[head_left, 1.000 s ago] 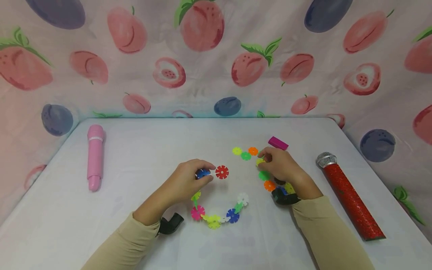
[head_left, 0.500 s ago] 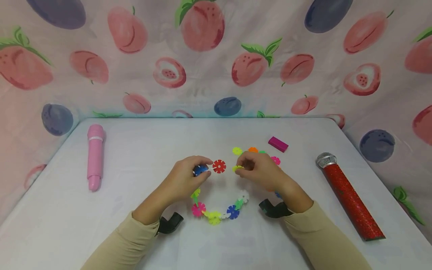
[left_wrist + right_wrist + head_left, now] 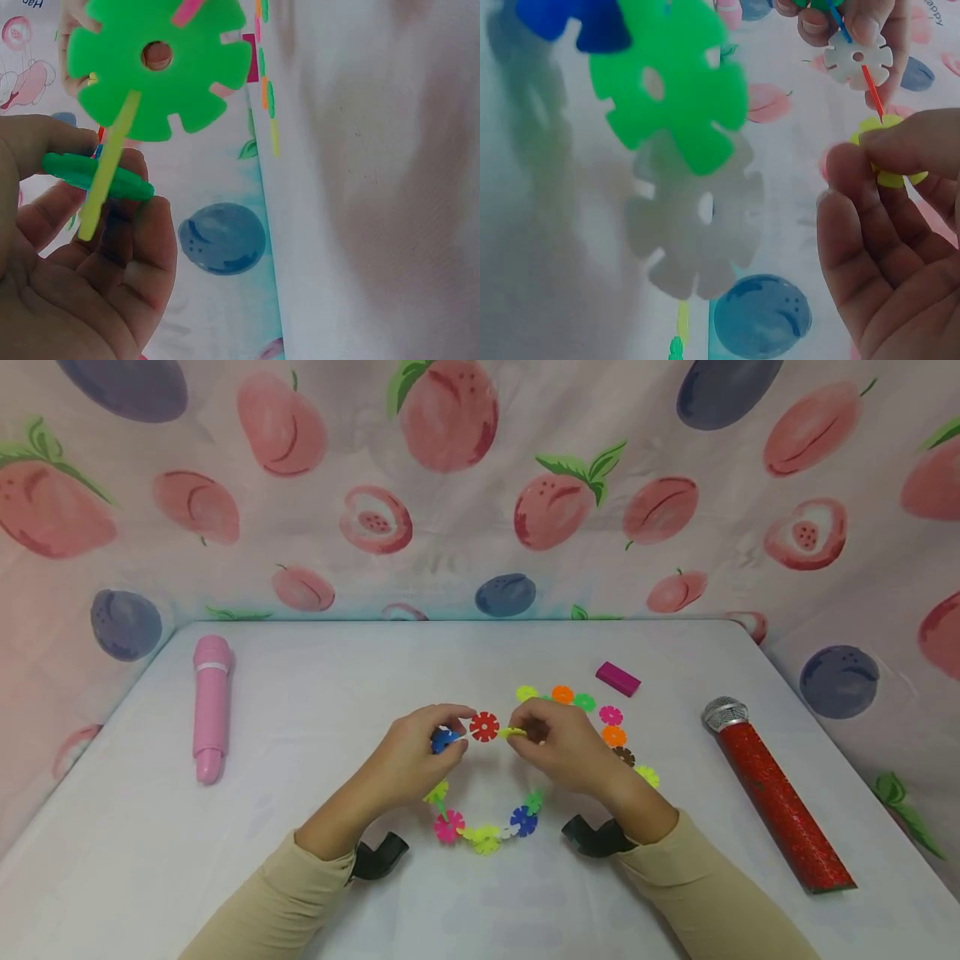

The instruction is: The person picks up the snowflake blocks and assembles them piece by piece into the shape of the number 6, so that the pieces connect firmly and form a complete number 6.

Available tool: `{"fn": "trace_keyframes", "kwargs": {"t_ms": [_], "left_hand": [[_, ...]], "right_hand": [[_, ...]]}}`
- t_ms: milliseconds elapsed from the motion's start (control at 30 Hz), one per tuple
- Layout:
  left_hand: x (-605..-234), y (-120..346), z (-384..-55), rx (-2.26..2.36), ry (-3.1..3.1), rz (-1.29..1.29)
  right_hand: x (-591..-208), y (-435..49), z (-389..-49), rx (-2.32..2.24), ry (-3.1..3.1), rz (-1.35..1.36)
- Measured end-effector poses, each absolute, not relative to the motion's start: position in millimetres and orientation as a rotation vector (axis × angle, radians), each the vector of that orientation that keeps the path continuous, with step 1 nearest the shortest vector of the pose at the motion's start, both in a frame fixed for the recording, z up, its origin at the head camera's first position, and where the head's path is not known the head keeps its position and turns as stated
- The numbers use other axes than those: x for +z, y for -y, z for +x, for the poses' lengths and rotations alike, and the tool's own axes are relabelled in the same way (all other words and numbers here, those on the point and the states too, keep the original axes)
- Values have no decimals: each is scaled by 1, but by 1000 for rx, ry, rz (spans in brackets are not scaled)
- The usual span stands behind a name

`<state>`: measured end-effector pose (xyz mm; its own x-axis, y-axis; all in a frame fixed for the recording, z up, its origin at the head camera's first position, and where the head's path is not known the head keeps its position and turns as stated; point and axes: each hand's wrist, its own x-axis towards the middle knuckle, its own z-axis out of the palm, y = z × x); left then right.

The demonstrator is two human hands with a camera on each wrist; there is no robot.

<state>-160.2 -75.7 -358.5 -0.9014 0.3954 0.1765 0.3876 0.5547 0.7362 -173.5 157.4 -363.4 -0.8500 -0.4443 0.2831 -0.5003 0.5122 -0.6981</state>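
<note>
I see the left hand (image 3: 405,756) pinching the slotted-disc chain (image 3: 486,840), which curves between the hands, apparently steadying its red disc (image 3: 484,727); the right hand (image 3: 562,743) pinches a yellow disc (image 3: 512,732) at that rim, presumably aligning slots.

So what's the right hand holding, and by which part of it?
The right hand pinches the yellow disc by its flat faces, thumb lying across one.
</note>
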Motion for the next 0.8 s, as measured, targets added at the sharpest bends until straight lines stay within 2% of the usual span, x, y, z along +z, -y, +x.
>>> {"fn": "trace_keyframes", "kwargs": {"t_ms": [800], "left_hand": [[-358, 74, -160, 1335, -2729, 678]], "right_hand": [[-362, -151, -169, 1094, 2701, 822]]}}
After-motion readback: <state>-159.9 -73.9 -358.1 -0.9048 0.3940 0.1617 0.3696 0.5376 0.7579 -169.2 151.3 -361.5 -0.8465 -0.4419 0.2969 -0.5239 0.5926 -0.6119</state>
